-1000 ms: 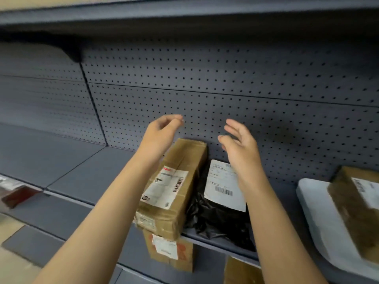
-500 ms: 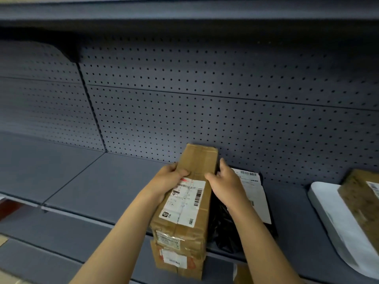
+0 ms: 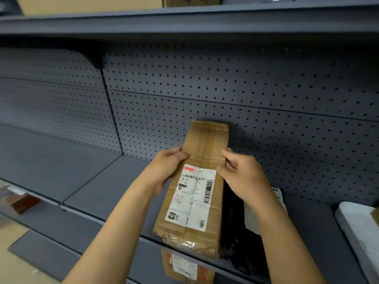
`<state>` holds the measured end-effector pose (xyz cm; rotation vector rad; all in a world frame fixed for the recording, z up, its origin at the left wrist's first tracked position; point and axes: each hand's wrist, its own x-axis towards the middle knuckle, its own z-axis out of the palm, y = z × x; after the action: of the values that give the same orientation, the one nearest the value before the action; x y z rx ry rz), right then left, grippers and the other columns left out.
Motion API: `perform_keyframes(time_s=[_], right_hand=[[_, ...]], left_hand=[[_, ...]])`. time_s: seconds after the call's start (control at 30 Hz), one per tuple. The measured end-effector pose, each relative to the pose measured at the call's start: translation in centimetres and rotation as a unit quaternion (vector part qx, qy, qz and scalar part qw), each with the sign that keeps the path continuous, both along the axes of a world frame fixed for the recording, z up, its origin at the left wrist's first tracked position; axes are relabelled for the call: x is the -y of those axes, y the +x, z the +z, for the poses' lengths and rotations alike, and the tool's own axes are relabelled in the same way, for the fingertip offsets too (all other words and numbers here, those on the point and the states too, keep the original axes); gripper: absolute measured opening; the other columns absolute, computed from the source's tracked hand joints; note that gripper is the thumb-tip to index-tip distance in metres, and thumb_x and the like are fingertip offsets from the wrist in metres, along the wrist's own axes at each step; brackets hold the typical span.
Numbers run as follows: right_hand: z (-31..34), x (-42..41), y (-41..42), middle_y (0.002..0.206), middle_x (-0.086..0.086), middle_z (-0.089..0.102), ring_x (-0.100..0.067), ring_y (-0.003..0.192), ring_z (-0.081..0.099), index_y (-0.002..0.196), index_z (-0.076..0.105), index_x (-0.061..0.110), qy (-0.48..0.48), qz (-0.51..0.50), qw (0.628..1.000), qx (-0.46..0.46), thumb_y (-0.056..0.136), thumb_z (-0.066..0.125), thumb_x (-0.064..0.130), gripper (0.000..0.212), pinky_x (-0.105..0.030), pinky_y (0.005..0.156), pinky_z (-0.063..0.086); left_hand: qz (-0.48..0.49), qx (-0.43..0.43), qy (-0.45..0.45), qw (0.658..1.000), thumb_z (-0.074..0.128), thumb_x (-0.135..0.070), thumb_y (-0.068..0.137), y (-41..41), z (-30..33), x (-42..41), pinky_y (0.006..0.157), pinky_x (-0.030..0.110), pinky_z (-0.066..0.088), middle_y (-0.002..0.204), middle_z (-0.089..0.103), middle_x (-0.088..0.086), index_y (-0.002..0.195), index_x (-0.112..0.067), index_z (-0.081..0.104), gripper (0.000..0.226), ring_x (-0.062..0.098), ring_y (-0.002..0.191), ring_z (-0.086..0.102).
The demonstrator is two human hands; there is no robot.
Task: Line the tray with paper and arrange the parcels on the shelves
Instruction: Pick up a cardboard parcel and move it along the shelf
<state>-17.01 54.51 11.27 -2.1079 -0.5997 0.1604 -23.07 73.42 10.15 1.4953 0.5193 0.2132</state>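
Observation:
A long brown cardboard parcel [image 3: 202, 152] with a white shipping label lies lengthwise on the grey shelf [image 3: 106, 187], its far end against the pegboard back. My left hand [image 3: 164, 171] grips its left side and my right hand [image 3: 244, 177] grips its right side, thumbs on top. A black plastic mailer [image 3: 242, 251] with a white label lies right beside it, partly hidden under my right forearm.
A white mailer [image 3: 361, 232] with a brown box corner on it lies at the far right of the shelf. Another cardboard box [image 3: 184, 267] stands on the shelf below. The shelf stretches bare to the left. An upper shelf [image 3: 184, 19] overhangs.
My hands came down from the air onto the cardboard parcel and took hold of its sides. The parcel has been turned straighter, pointing at the pegboard.

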Motion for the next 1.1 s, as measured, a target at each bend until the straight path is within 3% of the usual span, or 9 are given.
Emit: perform_keyframes(time_s=[0.13,0.23,0.27,0.37,0.47,0.57,0.9,1.0,1.1], right_hand=[[1.3,-2.7,-0.3,0.161,0.01,0.038,-0.006,0.124,0.061,0.144,0.055,0.024,0.047,0.011,0.999,0.023,0.095,0.065,0.016,0.051,-0.026,0.103,0.047],[1.3,-5.6,-0.9,0.149,0.01,0.053,-0.011,0.117,0.067,0.14,0.06,0.028,0.032,0.011,0.999,0.04,0.096,0.062,0.013,0.046,-0.003,0.076,0.038],[1.2,-6.6,-1.2,0.145,0.009,0.055,-0.016,0.12,0.066,0.139,0.061,0.028,0.027,0.01,0.998,0.048,0.096,0.062,0.013,0.046,0.0,0.08,0.04],[1.0,-10.7,-2.5,0.16,0.006,0.04,-0.019,0.138,0.051,0.135,0.065,0.029,0.045,0.005,0.997,0.067,0.096,0.062,0.013,0.043,-0.016,0.094,0.044],[0.2,-15.9,-4.1,0.161,0.002,0.039,-0.018,0.149,0.037,0.132,0.067,0.029,0.077,0.008,0.995,0.064,0.095,0.064,0.012,0.042,-0.025,0.109,0.038],[-0.5,-21.8,-5.9,0.162,0.001,0.037,-0.017,0.149,0.036,0.129,0.068,0.031,0.094,0.006,0.995,0.044,0.094,0.063,0.01,0.042,-0.042,0.118,0.037],[-3.5,-37.5,-10.4,0.163,-0.011,0.034,-0.014,0.149,0.035,0.132,0.067,0.026,0.042,0.051,0.998,-0.018,0.091,0.069,0.012,0.043,-0.037,0.116,0.039],[-5.4,-40.4,-10.3,0.16,-0.008,0.039,-0.013,0.141,0.048,0.133,0.067,0.024,0.037,0.048,0.997,-0.039,0.09,0.069,0.013,0.044,-0.031,0.108,0.047],[-7.2,-42.9,-9.9,0.14,0.0,0.063,0.001,0.098,0.063,0.137,0.063,0.026,0.028,0.054,0.996,-0.058,0.091,0.069,0.012,0.049,-0.015,0.08,0.052]], left_hand=[[0.017,0.019,0.019,0.999,0.057,-0.019,0.1,-0.8,1.8,-2.9,0.097,0.037,0.058,0.111,0.081,0.01,0.122,-0.023,0.075,0.029,0.029,0.105,0.076],[0.026,0.04,0.049,0.998,0.056,-0.018,0.1,-1.5,2.6,-5.5,0.088,0.032,0.057,0.111,0.08,0.008,0.115,-0.026,0.078,0.028,0.02,0.09,0.073],[0.03,0.043,0.062,0.997,0.056,-0.019,0.1,-1.8,2.6,-6.4,0.088,0.035,0.055,0.111,0.08,0.009,0.109,-0.029,0.08,0.027,0.021,0.09,0.071],[0.04,0.045,0.082,0.995,0.057,-0.021,0.099,-3.2,2.7,-10.2,0.085,0.043,0.048,0.11,0.078,0.016,0.088,-0.036,0.084,0.033,0.026,0.089,0.066],[0.037,0.041,0.086,0.995,0.055,-0.02,0.101,-5.2,3.0,-14.8,0.097,0.051,0.054,0.108,0.08,0.014,0.098,-0.031,0.081,0.028,0.027,0.089,0.07],[0.038,0.035,0.088,0.995,0.055,-0.019,0.101,-7.5,3.1,-20.5,0.096,0.043,0.056,0.11,0.08,0.011,0.102,-0.03,0.079,0.026,0.023,0.09,0.071],[0.029,-0.003,0.075,0.997,0.057,-0.019,0.101,-11.7,-0.3,-37.1,0.088,0.031,0.058,0.111,0.081,0.007,0.126,-0.024,0.073,0.031,0.019,0.094,0.073],[0.04,-0.028,0.069,0.996,0.056,-0.019,0.102,-11.3,-2.2,-39.7,0.094,0.04,0.058,0.11,0.081,0.01,0.123,-0.024,0.075,0.028,0.022,0.092,0.073],[0.048,-0.043,0.047,0.997,0.053,-0.014,0.103,-10.8,-4.2,-41.5,0.091,0.042,0.061,0.108,0.08,0.014,0.122,-0.019,0.075,0.029,0.024,0.084,0.074]])
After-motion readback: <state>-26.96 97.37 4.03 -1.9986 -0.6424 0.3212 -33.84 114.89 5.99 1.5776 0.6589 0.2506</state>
